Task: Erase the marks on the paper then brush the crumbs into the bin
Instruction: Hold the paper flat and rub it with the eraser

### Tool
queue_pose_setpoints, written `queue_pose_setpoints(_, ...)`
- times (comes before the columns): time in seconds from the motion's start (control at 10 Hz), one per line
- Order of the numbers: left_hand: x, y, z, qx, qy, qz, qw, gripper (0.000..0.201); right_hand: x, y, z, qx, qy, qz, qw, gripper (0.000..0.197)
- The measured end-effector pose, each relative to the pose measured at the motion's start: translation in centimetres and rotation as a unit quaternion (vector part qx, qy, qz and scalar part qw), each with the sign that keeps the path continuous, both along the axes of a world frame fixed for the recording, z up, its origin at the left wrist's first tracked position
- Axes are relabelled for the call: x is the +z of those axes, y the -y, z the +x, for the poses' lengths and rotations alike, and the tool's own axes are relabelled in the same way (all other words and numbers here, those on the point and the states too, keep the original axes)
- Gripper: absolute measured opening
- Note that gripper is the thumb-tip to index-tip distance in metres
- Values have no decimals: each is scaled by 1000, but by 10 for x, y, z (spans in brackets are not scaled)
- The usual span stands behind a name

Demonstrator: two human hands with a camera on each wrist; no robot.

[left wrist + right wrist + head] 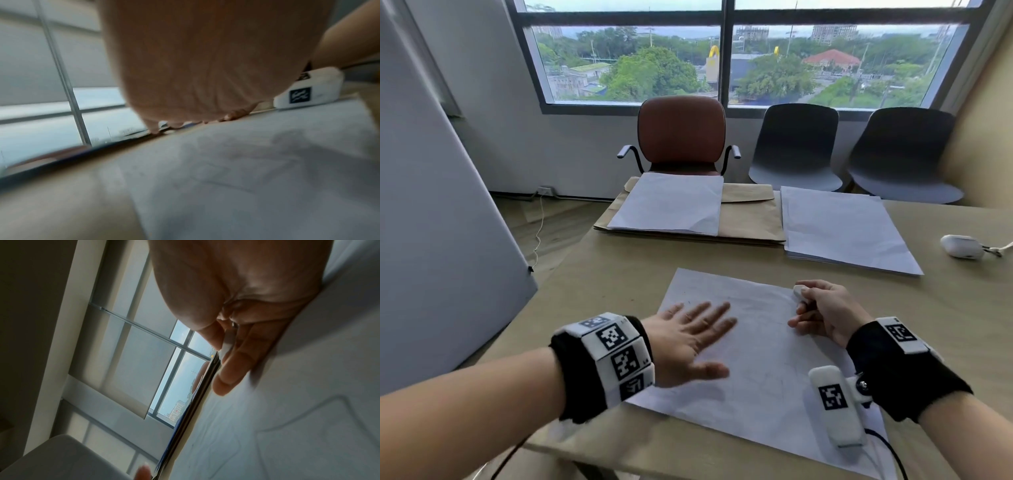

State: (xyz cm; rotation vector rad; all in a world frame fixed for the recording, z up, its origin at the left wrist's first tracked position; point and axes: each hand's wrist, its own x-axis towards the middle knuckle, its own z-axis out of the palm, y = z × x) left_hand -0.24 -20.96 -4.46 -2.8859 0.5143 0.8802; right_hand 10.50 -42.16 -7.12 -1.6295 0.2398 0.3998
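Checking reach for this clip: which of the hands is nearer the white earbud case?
Right. The right hand, pinching the eraser, lies closer to the earbud case; the left hand rests flat on the paper, farther away.

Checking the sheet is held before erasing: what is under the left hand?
The left hand lies flat, fingers spread, on the left part of the paper, which rests on the table. Any marks beneath the palm are covered. The right hand pinches the eraser.

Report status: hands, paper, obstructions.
Left hand flat, pressing paper. Right hand pinching eraser at the sheet's far edge. Faint marks remain. No bin in view.
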Motion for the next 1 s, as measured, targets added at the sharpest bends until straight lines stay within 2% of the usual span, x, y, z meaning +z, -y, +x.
queue_pose_setpoints(0.1,-10,-8,-6,62,-21,37,997,78,0,1,0,3,-2,6,1000,13)
queue_pose_setpoints(0.2,2,-22,-1,196,8,201,960,95,-1,1,0,5,-1,7,1000,17)
queue_pose_setpoints(0.3,22,-24,10,232,25,273,933,83,-1,1,1,6,0,6,1000,17)
queue_pose_setpoints(0.4,34,-15,21,174,141,150,963,36,-2,1,1,2,2,4,1000,17)
queue_pose_setpoints(0.5,40,-10,32,161,233,53,958,28,-2,1,1,0,1,4,1000,17)
queue_pose_setpoints(0.6,32,-9,49,73,234,76,966,41,-1,1,1,-1,2,3,1000,18)
queue_pose_setpoints(0.7,18,8,49,21,148,7,989,72,-2,1,1,-1,4,0,1000,18)
queue_pose_setpoints(0.8,1,40,42,-40,65,-42,996,73,-3,1,2,-1,4,-1,1000,17)
queue_pose_setpoints(0.9,-12,60,43,-49,27,-76,996,67,-3,1,2,1,4,-2,1000,13)
queue_pose_setpoints(1.0,-20,44,46,10,6,-53,999,71,-2,1,1,-4,-2,7,1000,18)
